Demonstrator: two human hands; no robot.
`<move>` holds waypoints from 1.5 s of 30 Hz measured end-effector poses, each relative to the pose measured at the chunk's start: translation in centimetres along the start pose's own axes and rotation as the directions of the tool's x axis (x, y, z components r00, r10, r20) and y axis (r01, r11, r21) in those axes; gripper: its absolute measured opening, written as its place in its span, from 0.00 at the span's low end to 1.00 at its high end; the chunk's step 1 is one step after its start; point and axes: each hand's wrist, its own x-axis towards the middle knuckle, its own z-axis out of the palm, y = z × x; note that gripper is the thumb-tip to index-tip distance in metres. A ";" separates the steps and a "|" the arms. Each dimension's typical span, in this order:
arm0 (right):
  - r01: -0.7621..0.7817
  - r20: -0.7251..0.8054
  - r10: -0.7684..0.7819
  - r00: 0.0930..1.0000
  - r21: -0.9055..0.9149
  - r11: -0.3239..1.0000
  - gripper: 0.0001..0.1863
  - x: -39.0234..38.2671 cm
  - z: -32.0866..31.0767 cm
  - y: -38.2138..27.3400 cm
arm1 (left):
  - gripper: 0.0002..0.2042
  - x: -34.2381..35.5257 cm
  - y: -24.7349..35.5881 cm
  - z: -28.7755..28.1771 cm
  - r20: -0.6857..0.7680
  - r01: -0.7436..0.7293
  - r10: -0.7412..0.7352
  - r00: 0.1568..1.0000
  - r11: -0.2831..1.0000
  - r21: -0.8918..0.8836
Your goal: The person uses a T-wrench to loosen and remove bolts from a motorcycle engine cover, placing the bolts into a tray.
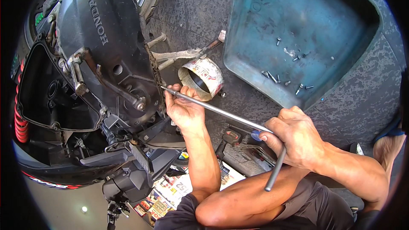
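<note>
My left hand (185, 102) curls its fingers round the socket end of a long steel L-shaped wrench (221, 113), at the lower right edge of the black engine cover (106, 21) on a motor scooter. My right hand (298, 138) grips the bend of that wrench, with the short arm pointing down past my palm. A blue piece (256, 135) shows just left of my right thumb; I cannot tell what it belongs to. The bolt at the wrench's tip is too small to make out.
A blue plastic tray (236, 51) holds several bolts at upper right. Near the stand lies a cut white container (211, 76). A power tool (230, 138) and other tools lie below the wrench, beside printed cardboard (166, 191). My bare foot (385, 149) is at the right.
</note>
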 end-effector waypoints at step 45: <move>0.030 0.119 0.028 0.993 -0.456 0.890 0.27 -8.0 12.1 -2.9 | 0.19 -11.8 -3.5 -6.2 0.416 0.181 -0.387 0.823 0.873 0.454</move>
